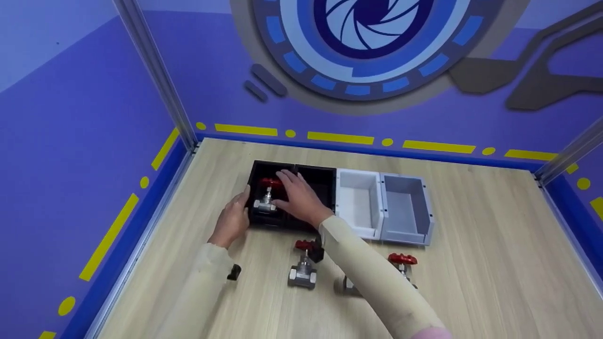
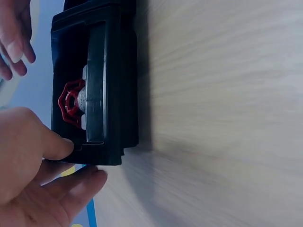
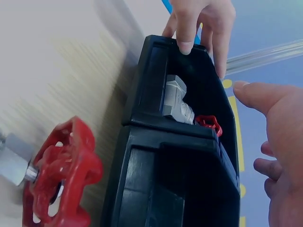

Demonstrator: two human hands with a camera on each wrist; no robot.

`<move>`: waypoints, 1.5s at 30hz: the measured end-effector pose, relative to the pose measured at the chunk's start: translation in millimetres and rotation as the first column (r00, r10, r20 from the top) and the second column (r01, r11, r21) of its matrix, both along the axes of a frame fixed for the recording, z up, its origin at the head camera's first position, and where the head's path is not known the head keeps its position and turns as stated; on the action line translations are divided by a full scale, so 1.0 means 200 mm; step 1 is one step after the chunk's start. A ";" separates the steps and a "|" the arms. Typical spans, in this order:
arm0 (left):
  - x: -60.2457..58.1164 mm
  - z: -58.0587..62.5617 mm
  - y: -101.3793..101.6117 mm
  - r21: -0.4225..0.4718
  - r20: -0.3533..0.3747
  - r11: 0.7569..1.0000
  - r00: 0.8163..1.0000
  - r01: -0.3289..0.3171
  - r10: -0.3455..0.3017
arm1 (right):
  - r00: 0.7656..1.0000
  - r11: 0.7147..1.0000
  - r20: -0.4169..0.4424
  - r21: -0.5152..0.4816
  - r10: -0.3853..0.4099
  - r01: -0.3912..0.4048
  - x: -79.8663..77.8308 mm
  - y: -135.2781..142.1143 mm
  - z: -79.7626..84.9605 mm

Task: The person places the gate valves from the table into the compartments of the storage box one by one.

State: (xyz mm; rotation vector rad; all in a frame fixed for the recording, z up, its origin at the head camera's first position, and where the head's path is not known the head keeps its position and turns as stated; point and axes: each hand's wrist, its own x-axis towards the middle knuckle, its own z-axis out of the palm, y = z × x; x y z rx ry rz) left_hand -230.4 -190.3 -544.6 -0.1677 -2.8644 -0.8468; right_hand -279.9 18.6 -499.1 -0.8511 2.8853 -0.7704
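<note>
Valve (image 1: 265,205) with red handwheel in the leftmost black bin (image 1: 266,220); left hand (image 1: 232,219) on bin, right hand (image 1: 301,200) above.
Nearest: loose valve (image 1: 303,275) on table (image 1: 264,292); more valve parts around right sleeve (image 1: 377,282), partly hidden, count unclear. Left hand pinches the bin's outer side wall, thumb and fingers on opposite faces, probably to steady it. Right hand is over the bin, fingers relaxed, thumb well apart, pinching nothing; no contact with the valve visible. Binned valve has its body toward the front, handwheel toward the back, probably so it fits. White bin (image 1: 362,231) and grey bin (image 1: 405,238) continue the row rightward. Behind: printed wall (image 1: 212,70).
</note>
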 end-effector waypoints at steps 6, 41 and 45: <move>0.01 0.01 0.01 -0.008 -0.050 1.000 0.999 -0.021 0.020 | 1.000 1.000 0.011 -0.007 -0.008 0.008 0.02 0.03 0.02; -0.01 0.05 0.25 0.022 -0.183 0.997 0.981 0.070 -0.065 | 0.999 0.996 0.012 -0.070 -0.046 0.046 0.19 0.24 0.01; -0.01 0.05 0.28 0.031 -0.156 0.996 0.985 0.080 -0.074 | 0.999 0.997 0.014 -0.054 -0.048 0.049 0.21 0.26 0.01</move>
